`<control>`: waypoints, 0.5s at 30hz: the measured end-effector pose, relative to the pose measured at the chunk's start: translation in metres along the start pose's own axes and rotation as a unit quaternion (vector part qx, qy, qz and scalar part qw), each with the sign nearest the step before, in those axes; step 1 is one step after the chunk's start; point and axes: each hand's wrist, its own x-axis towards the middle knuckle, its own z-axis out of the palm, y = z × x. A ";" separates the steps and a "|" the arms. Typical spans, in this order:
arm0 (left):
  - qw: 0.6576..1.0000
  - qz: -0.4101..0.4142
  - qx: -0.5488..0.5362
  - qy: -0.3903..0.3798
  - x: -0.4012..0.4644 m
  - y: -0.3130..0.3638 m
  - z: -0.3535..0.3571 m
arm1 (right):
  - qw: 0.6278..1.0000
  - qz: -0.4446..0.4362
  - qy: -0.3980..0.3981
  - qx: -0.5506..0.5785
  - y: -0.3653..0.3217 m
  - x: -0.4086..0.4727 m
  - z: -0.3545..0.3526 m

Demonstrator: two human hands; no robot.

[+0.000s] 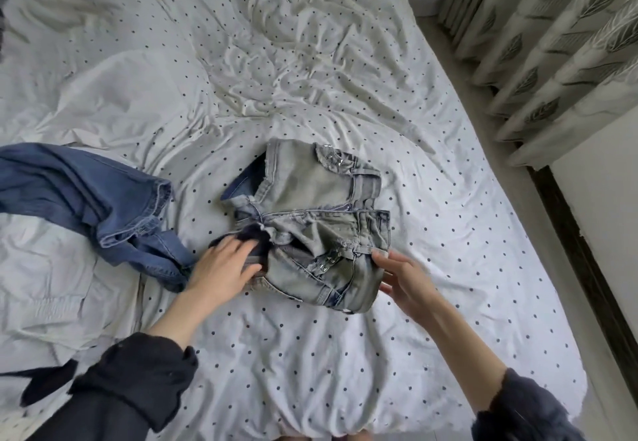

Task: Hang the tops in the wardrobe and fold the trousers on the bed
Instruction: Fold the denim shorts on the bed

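Observation:
A pair of washed grey jeans (310, 219) lies folded into a compact bundle in the middle of the bed (431, 219). My left hand (224, 264) rests flat on the bundle's near left edge, fingers spread over dark fabric. At the bundle's near right corner, my right hand (400, 278) has its fingers extended and touches the waistband end. A pair of blue jeans (86, 199) lies crumpled to the left, one leg end reaching toward my left wrist.
The bed sheet is white with dark dots and heavily wrinkled. A white pillow or duvet (51, 288) bulges at the left. Leaf-patterned curtains (552, 43) hang on the right beyond the bed's edge. A dark garment scrap (45, 382) lies at the lower left.

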 end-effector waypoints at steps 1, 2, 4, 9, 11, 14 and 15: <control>1.000 -0.006 0.001 -0.026 -0.007 -0.010 0.005 | 1.000 0.005 -0.009 -0.017 0.002 -0.001 0.003; 0.999 -0.014 0.003 -0.048 -0.014 -0.017 0.009 | 0.999 0.012 -0.009 -0.035 0.006 -0.002 0.006; 0.999 -0.009 -0.021 -0.028 -0.022 -0.025 0.016 | 0.998 0.022 0.008 -0.058 0.013 -0.003 0.013; 0.969 -0.074 -0.221 0.087 -0.032 -0.023 0.009 | 0.997 0.002 0.041 -0.066 0.018 -0.005 0.018; 0.960 -0.117 -0.241 0.087 -0.043 -0.030 0.014 | 0.998 0.001 0.023 -0.055 0.016 -0.007 0.019; 0.991 -0.097 -0.093 0.023 -0.060 -0.039 0.027 | 0.991 0.032 0.005 -0.128 0.017 -0.009 0.021; 0.994 -0.104 -0.044 -0.004 -0.063 -0.041 0.031 | 0.983 0.044 0.015 -0.177 0.018 -0.009 0.022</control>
